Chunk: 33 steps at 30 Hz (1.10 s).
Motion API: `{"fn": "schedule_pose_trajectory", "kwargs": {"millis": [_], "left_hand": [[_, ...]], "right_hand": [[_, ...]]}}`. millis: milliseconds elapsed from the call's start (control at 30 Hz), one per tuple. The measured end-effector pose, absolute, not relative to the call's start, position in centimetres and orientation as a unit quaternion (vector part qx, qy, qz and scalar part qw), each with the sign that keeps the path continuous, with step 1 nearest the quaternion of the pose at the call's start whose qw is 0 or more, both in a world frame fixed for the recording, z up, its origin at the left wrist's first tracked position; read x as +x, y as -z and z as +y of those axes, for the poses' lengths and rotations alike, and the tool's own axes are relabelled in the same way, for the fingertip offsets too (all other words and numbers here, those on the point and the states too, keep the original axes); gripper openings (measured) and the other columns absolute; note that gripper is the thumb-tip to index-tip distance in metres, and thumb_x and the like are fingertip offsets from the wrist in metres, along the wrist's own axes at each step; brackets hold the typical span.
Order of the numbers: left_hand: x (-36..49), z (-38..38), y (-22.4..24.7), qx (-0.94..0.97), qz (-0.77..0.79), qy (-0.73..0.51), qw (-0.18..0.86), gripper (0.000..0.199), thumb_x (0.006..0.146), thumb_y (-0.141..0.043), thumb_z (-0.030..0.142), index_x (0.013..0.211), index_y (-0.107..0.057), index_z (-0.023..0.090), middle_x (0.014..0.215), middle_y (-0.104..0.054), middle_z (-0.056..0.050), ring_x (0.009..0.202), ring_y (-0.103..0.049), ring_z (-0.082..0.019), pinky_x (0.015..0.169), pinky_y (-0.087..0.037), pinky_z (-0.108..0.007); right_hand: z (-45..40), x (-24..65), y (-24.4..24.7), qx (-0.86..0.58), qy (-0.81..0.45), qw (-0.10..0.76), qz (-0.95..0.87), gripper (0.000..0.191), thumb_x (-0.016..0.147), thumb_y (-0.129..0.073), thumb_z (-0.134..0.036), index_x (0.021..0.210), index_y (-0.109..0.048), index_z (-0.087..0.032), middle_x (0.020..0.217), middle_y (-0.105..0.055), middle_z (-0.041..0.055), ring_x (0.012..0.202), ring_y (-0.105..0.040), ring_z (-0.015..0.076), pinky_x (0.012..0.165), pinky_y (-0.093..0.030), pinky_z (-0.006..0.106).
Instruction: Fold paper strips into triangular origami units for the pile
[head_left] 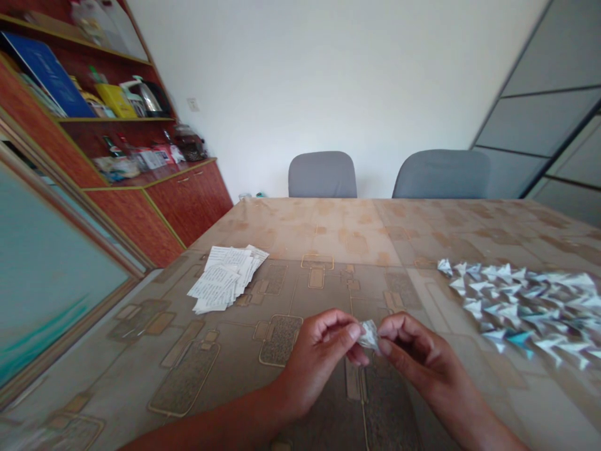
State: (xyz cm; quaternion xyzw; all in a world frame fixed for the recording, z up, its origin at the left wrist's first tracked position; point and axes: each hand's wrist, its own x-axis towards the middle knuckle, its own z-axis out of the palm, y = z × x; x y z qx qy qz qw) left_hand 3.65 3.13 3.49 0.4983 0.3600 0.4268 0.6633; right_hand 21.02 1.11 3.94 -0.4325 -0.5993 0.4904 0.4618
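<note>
My left hand (319, 357) and my right hand (413, 354) meet just above the near edge of the table, both pinching one small folded piece of printed paper (369, 335) between thumbs and fingertips. A loose stack of flat printed paper slips (225, 279) lies on the table to the left, beyond my left hand. To the right spreads a pile of several folded paper triangles (521, 300), white with blue and dark print.
The table (328, 244) has a tan patterned cover. Two grey chairs (322, 174) (441, 173) stand at its far side against a white wall. A red wooden cabinet with cluttered shelves (141, 150) fills the left; a framed panel (47, 282) leans nearer.
</note>
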Motion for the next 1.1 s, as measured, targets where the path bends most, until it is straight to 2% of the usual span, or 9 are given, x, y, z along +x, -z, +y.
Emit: {"fn": "schedule_pose_trajectory", "kwargs": {"millis": [133, 433, 900, 1100], "left_hand": [[3.68, 3.14, -3.65, 0.465, 0.343, -0.423, 0.698, 0.030, 0.074, -0.076, 0.038, 0.082, -0.065, 0.012, 0.076, -0.066, -0.004, 0.066, -0.064, -0.013, 0.066, -0.050, -0.026], [3.38, 3.53, -3.73, 0.488, 0.295, -0.427, 0.702, 0.023, 0.080, -0.073, 0.033, 0.090, -0.069, 0.013, 0.079, -0.069, -0.005, 0.067, -0.066, -0.012, 0.067, -0.051, -0.024], [3.35, 3.72, -3.17, 0.475, 0.268, -0.423, 0.723, 0.018, 0.077, -0.076, 0.021, 0.093, -0.071, 0.016, 0.082, -0.071, -0.003, 0.071, -0.066, -0.011, 0.071, -0.053, -0.024], [3.30, 3.72, -2.94, 0.472, 0.259, -0.421, 0.730, 0.021, 0.076, -0.076, 0.020, 0.094, -0.069, 0.015, 0.083, -0.070, -0.003, 0.072, -0.065, -0.011, 0.072, -0.052, -0.025]], "right_hand": [[1.06, 21.04, -4.38, -0.444, -0.480, 0.473, -0.590, 0.020, 0.085, -0.063, -0.039, 0.075, -0.059, -0.022, 0.067, -0.061, -0.0006, 0.065, -0.061, 0.0155, 0.060, -0.050, 0.025], [1.14, 21.21, -4.66, -0.444, -0.479, 0.470, -0.594, 0.024, 0.085, -0.061, -0.044, 0.075, -0.061, -0.023, 0.067, -0.062, 0.0002, 0.067, -0.061, 0.0169, 0.061, -0.051, 0.027], [1.17, 21.34, -4.84, -0.460, -0.469, 0.462, -0.596, 0.022, 0.084, -0.062, -0.042, 0.074, -0.062, -0.023, 0.067, -0.061, -0.0006, 0.065, -0.060, 0.0162, 0.060, -0.050, 0.026], [1.23, 21.39, -4.22, -0.461, -0.440, 0.462, -0.616, 0.015, 0.087, -0.056, -0.034, 0.077, -0.060, -0.023, 0.069, -0.061, -0.0006, 0.066, -0.060, 0.0156, 0.060, -0.050, 0.024]]}}
